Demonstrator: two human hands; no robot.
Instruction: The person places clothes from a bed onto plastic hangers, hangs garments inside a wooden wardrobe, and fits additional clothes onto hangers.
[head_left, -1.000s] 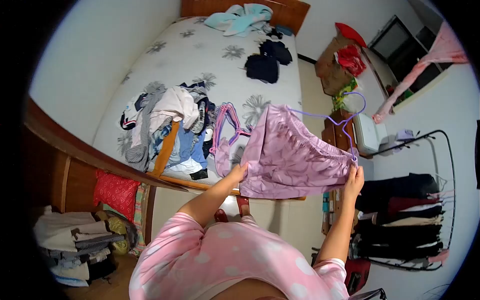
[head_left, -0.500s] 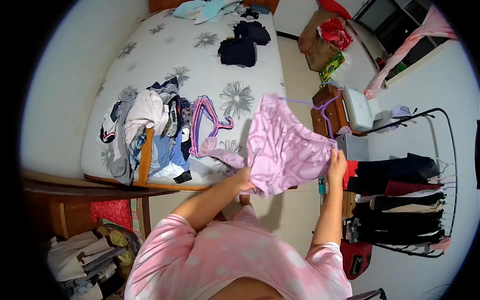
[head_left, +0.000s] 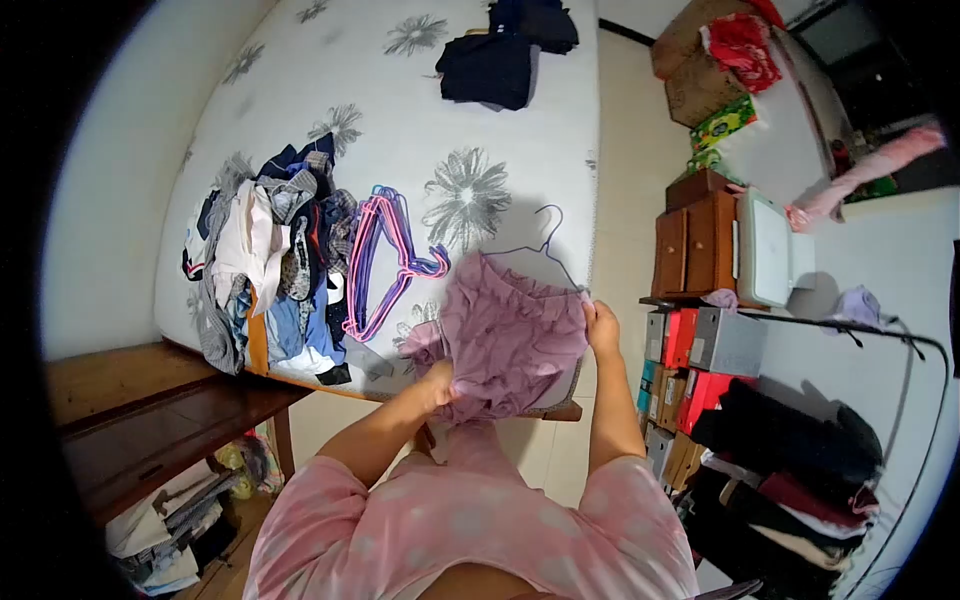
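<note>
On our bed (head_left: 370,80) lies a clothes heap (head_left: 255,235); to its right, over the near edge, we hold lilac gathered-waist bottoms (head_left: 515,335), a purple hanger (head_left: 546,246) at their waistband. Our left hand (head_left: 440,385) grips the lower side, our right hand (head_left: 602,328) the waist corner, probably to keep the fabric spread.

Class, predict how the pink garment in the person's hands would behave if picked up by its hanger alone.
The pink garment would probably flop, since its cloth crumples in soft folds between the left hand and right hand. It seems light for its size, as the cloth looks thin. The waist might stay partly spread, because the purple hanger spans it.
</note>
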